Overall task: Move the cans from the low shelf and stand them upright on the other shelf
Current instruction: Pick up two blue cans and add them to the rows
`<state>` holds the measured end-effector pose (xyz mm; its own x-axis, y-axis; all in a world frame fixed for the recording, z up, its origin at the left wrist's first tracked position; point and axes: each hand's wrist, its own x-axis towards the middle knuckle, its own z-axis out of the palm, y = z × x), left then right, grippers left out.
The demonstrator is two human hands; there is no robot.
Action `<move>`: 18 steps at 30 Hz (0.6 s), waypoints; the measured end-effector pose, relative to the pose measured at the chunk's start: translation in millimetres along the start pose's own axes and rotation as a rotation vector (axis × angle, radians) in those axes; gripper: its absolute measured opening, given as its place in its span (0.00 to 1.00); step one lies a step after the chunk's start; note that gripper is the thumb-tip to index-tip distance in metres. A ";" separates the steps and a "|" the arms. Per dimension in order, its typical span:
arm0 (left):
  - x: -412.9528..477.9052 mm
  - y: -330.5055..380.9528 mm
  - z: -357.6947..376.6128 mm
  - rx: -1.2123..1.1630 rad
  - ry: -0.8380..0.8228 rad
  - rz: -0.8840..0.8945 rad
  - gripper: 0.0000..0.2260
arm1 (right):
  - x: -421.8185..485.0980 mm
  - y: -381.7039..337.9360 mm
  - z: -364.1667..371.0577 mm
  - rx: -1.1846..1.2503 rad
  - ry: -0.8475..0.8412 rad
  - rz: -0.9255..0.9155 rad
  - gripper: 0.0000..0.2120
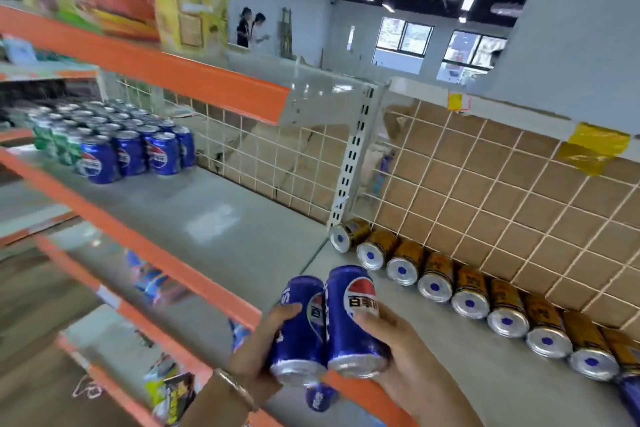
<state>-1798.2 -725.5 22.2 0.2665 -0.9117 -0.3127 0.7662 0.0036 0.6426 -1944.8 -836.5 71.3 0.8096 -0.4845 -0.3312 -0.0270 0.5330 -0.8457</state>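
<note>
My left hand [263,347] grips one blue Pepsi can [303,326] and my right hand [405,357] grips a second blue Pepsi can [353,319]. Both cans are held side by side, tilted, over the orange front edge of the grey shelf [221,218]. At the far left of that shelf stand several upright blue and green cans [114,142] in a block. Another blue can [320,395] shows below my hands on a lower level, partly hidden.
A row of several brown cans [467,291] lies on its side along the wire grid back [519,201] at the right. Orange shelf rails [149,250] run diagonally above and below. Two people [251,28] stand far off.
</note>
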 end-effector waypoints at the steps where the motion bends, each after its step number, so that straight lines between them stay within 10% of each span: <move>1: -7.8 8.3 -12.5 -0.027 0.018 0.017 0.40 | 9.8 6.3 17.7 -0.008 0.012 -0.007 0.31; 8: -63.3 67.2 -82.1 -0.031 0.085 0.082 0.16 | 52.7 46.9 124.8 -0.085 -0.045 -0.040 0.28; 18: -89.6 118.9 -157.9 0.022 0.314 0.143 0.24 | 114.0 66.6 210.7 -0.248 -0.169 -0.003 0.30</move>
<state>-1638.7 -578.5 16.3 0.5397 -0.7319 -0.4161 0.6961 0.1100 0.7095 -1730.7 -710.1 65.4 0.8957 -0.3523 -0.2714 -0.1495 0.3362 -0.9298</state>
